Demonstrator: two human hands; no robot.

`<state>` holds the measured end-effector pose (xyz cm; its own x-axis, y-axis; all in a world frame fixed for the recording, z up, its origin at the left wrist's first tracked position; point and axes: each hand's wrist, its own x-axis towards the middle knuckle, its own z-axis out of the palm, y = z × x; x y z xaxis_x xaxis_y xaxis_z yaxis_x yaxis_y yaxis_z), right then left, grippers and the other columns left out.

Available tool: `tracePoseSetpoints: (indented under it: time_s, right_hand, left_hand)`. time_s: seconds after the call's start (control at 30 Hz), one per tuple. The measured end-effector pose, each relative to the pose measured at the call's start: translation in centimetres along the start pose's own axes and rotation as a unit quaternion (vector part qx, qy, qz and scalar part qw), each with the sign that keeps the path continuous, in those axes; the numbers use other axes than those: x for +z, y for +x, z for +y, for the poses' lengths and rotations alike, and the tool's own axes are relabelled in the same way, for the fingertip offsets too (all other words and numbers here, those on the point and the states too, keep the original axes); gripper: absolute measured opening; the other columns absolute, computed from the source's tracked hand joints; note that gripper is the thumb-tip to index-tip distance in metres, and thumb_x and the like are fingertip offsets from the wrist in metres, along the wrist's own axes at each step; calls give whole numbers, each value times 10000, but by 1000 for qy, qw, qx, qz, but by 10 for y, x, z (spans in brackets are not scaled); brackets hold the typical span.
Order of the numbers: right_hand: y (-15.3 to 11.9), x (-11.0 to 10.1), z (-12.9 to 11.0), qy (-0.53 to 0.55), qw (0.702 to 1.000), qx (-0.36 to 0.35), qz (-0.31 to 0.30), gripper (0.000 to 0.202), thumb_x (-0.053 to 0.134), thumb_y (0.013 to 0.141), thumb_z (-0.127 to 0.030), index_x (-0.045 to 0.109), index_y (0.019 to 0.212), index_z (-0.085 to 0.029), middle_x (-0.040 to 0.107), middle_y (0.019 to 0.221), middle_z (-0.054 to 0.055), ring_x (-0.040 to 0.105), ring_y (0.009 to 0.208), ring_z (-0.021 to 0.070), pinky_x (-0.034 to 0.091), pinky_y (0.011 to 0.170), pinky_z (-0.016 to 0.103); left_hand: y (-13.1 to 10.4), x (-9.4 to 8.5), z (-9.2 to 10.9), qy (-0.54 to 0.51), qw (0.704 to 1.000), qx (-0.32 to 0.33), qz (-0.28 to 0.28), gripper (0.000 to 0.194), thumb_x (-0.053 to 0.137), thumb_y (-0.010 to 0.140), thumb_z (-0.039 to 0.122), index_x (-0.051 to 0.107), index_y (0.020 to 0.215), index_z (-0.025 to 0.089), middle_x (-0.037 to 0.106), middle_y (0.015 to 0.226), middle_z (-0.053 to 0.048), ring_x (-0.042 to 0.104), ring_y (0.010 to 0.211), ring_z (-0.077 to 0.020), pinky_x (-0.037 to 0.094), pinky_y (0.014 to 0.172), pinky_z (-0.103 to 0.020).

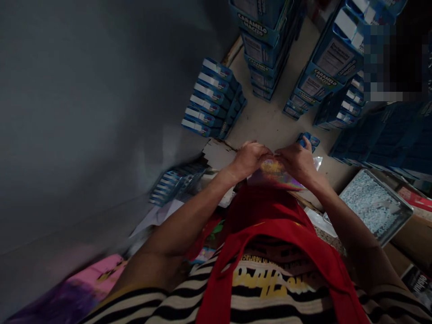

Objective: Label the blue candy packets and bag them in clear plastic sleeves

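A shiny purple-and-yellow bag (272, 170) is in front of my red apron (270, 209). At the bag's far edge, my left hand (250, 158) has its fingers pinched on the left part. My right hand (297, 163) grips the same edge a little further right, its thumb and fingers close to those of the left. What the fingertips do at the edge is partly hidden. Just beyond my right hand lie small blue packs (313, 141) on the pale table (259, 119).
Tall stacks of blue boxes marked "Caramelo Macizo" (258, 31) stand at the back, with more on the right (324, 76). Blue boxes (205, 101) are piled left, beside a grey wall (84, 90). A metal tray (401, 202) of small pale-blue pieces sits at right.
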<state>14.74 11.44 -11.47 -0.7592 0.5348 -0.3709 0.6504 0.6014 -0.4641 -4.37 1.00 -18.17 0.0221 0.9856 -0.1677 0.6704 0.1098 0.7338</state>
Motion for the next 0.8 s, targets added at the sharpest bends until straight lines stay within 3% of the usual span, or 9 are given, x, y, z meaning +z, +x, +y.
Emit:
tracePoseSetpoints:
  time_s: [0.2,0.3,0.4,0.5,0.67,0.8]
  right_hand:
    - [10,6,7,32,999,28,-15,268,559,1059,-248,825,1028,-253,843,980,51,732,1009,260,292,1241,542]
    - [11,7,10,37,998,23,-35,254,579,1058,-258,831,1033,-239,844,983,61,737,1025,274,281,1243,571]
    - [14,12,1,11,1000,0,-18,252,589,1061,-291,826,1140,-257,845,1086,73,714,1122,301,198,1280,624]
    - [22,19,-10,-11,999,-25,-25,280,550,1071,-279,819,1149,-282,842,1123,55,700,1156,293,148,1302,616]
    - [31,20,-11,-14,998,2,-61,288,518,1070,-230,805,1080,-248,842,1046,63,732,1100,274,214,1274,551]
    - [30,16,-6,-1,997,7,-76,269,529,1085,-259,797,1082,-243,844,1040,54,750,1103,267,228,1263,521]
  left_hand:
    - [-14,-11,-4,-79,994,-46,64,169,761,966,331,848,1065,225,832,1006,-60,757,951,-219,535,903,-317]
    - [-21,-10,-14,-90,995,-34,33,169,714,994,322,837,1021,210,811,963,-64,748,904,-203,531,830,-296]
    - [-22,-8,-20,-94,995,-42,15,186,688,999,311,827,944,201,786,878,-60,728,830,-195,515,767,-288]
    - [-21,-8,-19,-133,989,-67,18,150,703,969,280,829,922,213,803,889,-52,733,837,-192,531,798,-288]
    - [-26,-7,-14,-224,950,-172,131,201,816,836,297,825,1023,222,797,847,-15,722,793,-182,547,769,-282]
    - [-29,-5,-13,-292,922,-208,148,165,853,771,316,802,886,209,753,758,3,685,724,-155,516,691,-255]
